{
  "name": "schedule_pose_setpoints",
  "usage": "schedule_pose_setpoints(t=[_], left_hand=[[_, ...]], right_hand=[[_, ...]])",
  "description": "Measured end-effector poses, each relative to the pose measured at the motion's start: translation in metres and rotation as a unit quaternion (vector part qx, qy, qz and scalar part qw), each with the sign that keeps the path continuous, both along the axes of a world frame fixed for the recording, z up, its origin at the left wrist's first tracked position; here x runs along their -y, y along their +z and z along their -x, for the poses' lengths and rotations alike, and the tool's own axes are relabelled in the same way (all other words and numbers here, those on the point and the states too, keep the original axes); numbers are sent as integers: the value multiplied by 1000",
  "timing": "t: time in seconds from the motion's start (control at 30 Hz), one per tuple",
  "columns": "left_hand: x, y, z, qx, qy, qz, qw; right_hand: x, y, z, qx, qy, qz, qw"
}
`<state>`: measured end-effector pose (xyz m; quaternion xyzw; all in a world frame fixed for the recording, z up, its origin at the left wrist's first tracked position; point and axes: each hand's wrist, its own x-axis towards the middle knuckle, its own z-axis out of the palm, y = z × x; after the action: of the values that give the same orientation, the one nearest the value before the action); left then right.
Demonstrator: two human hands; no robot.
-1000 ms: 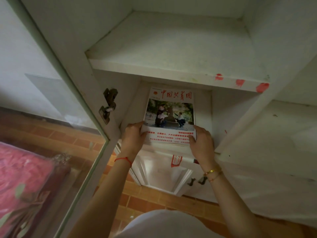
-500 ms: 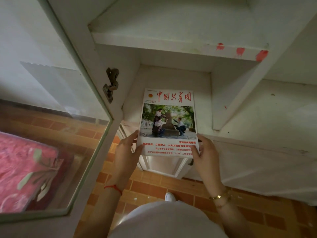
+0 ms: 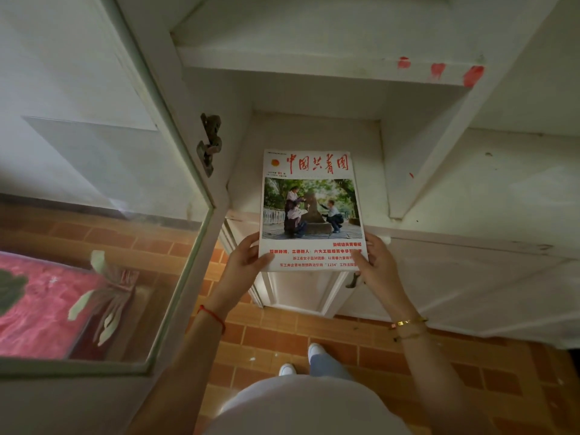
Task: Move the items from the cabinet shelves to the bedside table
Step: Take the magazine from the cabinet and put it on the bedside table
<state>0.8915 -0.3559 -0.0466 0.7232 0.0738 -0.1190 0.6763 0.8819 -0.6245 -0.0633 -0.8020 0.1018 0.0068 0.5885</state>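
magazine (image 3: 310,211) held flat in front of the cabinet (image 3: 314,67), below its red-smeared shelf | left hand (image 3: 243,262) grips its lower left corner | right hand (image 3: 376,265) grips its lower right corner

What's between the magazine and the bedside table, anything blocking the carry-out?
Nothing visible blocks it. Left hand and right hand hold the magazine by its lower corners, in front of the cabinet shelf. The open glass door stands to the left, apart from it. The bedside table is not in view.
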Motion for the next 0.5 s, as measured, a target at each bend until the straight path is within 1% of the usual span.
schedule_pose_setpoints(t=[0.1, 0.23, 0.4, 0.5], left_hand=[[-2, -1, 4, 5, -2, 23, 1000], [-4, -3, 18, 12, 4, 28, 1000], [5, -4, 57, 25, 29, 23, 999], [18, -2, 85, 23, 61, 30, 997]], right_hand=[[-2, -1, 4, 6, 2, -2, 1000], [-5, -2, 19, 21, 5, -5, 1000], [2, -5, 45, 41, 29, -21, 999], [14, -3, 62, 52, 49, -30, 997]])
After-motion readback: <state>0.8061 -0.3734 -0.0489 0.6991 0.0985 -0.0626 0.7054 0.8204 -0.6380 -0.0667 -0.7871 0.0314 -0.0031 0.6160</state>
